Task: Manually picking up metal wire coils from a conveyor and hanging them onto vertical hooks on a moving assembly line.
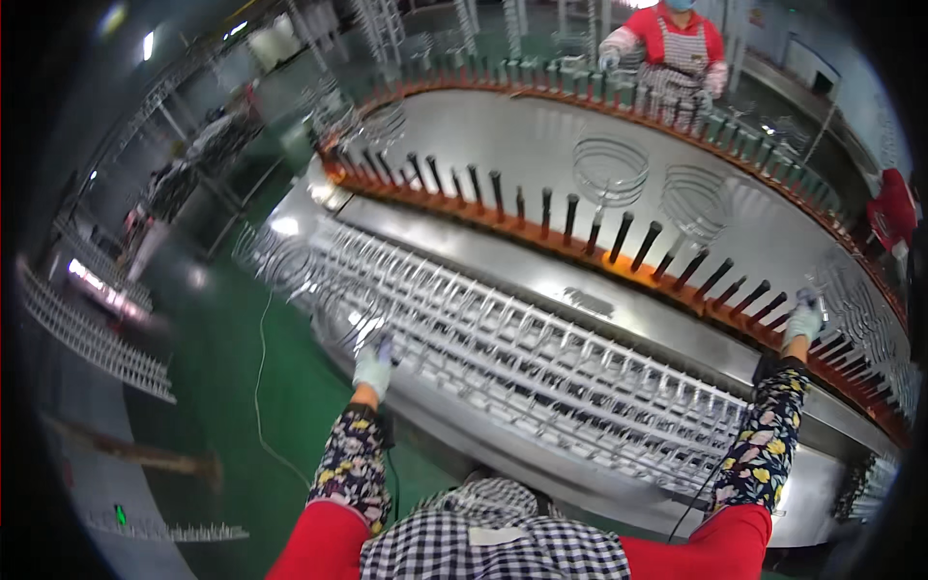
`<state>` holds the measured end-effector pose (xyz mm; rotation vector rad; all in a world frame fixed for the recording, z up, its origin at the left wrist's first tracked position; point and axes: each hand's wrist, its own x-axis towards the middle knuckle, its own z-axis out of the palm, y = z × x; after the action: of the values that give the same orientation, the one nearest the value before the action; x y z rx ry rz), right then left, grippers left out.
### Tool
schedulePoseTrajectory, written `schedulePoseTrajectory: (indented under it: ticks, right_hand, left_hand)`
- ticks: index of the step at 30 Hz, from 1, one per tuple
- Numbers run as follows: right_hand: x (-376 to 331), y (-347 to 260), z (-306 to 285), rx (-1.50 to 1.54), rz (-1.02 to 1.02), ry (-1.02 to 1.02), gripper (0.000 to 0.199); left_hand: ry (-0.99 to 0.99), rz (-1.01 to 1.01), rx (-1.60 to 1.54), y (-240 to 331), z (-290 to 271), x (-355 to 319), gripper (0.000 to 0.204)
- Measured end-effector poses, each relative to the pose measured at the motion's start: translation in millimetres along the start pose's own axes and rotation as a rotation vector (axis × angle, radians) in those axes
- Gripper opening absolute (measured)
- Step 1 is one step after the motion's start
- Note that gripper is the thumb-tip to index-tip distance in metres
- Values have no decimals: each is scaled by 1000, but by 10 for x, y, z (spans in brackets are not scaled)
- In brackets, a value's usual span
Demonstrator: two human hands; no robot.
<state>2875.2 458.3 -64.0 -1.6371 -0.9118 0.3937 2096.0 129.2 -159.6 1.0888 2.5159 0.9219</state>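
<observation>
Left gloved hand point(373, 363) closed on the near end of the long silvery wire rack of loops point(541, 372) lying along the steel bench; right gloved hand point(802, 319) by the black pegs point(619, 237), grip unclear. Likely light, springy (snag-prone): best held by end rails.

We wear pale knit gloves on our left hand point(373, 365) and right hand point(802, 321), dark floral oversleeves point(352, 462) with yellow and pink blooms over red sleeves point(324, 551), and a black-and-white checked apron point(483, 541) near us.
</observation>
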Motion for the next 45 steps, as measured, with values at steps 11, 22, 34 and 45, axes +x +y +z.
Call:
schedulePoseTrajectory:
  ticks: [11,22,34,45]
  right_hand:
    - [-4829,-1796,883,453,369,-1139,55]
    - [-5769,-1089,1751,-397,-668,-826,27]
    - [-5541,-1162,424,-241,-555,-1248,49]
    - [-1497,-8,-2258,272,215,-513,36]
  left_hand:
    - [-103,252,-374,77,286,158,46]
    - [-174,328,-618,-207,745,394,31]
    - [157,403,-176,-499,360,61,51]
    - [-245,7,-102,-455,1275,-2313,44]
